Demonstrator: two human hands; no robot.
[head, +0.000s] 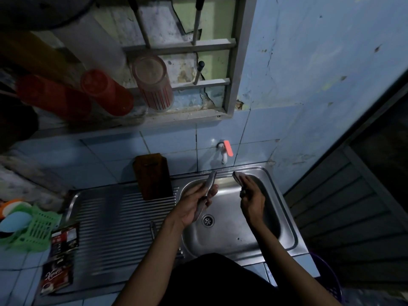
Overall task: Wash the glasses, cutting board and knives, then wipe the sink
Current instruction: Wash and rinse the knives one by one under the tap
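Head view: left hand (194,206) grips knife (206,191) over sink (284,208); sachet (57,277) writing unreadable.

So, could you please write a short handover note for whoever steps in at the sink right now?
Left hand grips a knife over the sink basin.
Right hand holds a second, blurred item, probably another knife.
Cutting board leans on the wall at the drainboard's back.
Glasses stand upturned on the window ledge, seemingly done.
Tap shows no visible water.
Left: finish the knives, then wipe the sink.
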